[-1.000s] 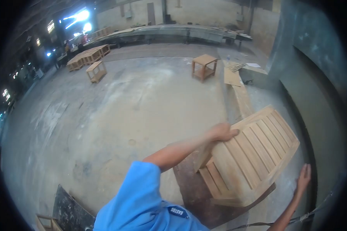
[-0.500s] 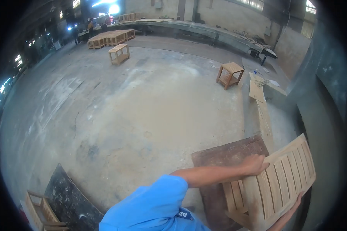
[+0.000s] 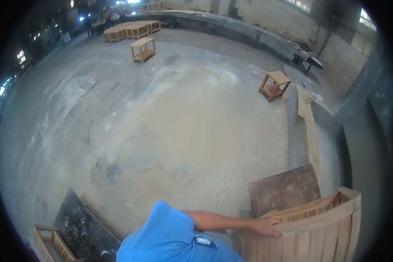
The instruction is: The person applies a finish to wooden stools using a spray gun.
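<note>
A small slatted wooden table [image 3: 318,238] fills the lower right corner, and part of it runs out of view. Its top faces toward me, and a railed frame shows behind the upper edge. My left hand [image 3: 266,226] is closed over that edge, with the fingers on the near side. The left arm, in a blue sleeve, reaches across from the bottom middle. Out of sight is my right hand.
A brown worn board [image 3: 286,190] lies behind the table. At lower left are a dark curved sheet [image 3: 85,227] and a wooden frame [image 3: 52,246]. Small wooden tables [image 3: 275,85] [image 3: 143,49] stand farther off, before a long workbench [image 3: 231,28].
The slatted table has turned and dropped lower, its tilted top now more upright toward me. My left hand moved down with it. My right hand left the view. The camera view shifted.
</note>
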The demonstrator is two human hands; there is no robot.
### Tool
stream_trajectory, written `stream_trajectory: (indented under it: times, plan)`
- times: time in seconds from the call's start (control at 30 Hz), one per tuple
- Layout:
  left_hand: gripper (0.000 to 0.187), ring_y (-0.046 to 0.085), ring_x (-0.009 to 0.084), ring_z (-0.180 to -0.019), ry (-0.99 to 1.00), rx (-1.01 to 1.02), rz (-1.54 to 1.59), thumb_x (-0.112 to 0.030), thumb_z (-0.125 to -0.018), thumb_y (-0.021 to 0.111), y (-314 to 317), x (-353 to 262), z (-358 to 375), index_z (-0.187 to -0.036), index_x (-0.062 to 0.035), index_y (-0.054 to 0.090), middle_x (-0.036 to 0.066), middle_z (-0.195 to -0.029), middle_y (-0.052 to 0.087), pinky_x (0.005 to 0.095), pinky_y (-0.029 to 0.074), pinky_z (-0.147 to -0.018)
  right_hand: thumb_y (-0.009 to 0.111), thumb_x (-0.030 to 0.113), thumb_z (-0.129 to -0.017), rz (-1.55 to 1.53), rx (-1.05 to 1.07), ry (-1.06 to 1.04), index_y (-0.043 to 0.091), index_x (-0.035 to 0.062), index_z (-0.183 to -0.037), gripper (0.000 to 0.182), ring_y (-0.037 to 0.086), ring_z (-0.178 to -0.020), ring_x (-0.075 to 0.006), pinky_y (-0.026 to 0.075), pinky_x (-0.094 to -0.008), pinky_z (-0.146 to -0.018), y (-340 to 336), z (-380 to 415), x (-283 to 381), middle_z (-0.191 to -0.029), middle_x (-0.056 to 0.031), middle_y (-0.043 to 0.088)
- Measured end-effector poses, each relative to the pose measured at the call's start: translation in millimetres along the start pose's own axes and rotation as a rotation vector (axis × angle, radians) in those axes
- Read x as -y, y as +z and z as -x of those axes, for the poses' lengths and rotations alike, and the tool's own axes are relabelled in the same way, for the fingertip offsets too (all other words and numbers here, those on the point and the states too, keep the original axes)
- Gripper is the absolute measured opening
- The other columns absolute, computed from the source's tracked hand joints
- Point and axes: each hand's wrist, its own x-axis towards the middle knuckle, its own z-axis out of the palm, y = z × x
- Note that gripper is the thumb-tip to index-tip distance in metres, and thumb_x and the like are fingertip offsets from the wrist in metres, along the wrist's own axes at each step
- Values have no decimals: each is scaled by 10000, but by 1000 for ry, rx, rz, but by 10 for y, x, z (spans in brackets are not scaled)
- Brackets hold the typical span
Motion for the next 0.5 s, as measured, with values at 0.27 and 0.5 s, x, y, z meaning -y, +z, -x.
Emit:
stream_trajectory:
  times: [0.27, 0.5]
  plan:
    - [474, 630, 196, -989, -6, 114, 138, -384, -878, 689, -682, -165, 8, -1127, 11, 607, 119, -1045, 683, 339, 488, -875, 523, 553, -936, -16, 208, 9, 280, 50, -1509, 801, 367, -1373, -330, 326, -480, -1116, 1638, 367, -117, -1520, -167, 344]
    - [453, 592, 141, -920, 101, 9, 84, -374, -874, 699, -2250, -348, -122, -1089, 13, 608, 80, -974, 668, 310, 490, -821, 517, 555, -938, -44, 438, 51, 274, 51, -1512, 802, 355, -1381, -327, 313, -477, -1123, 3587, 83, -373, -1527, -165, 332]
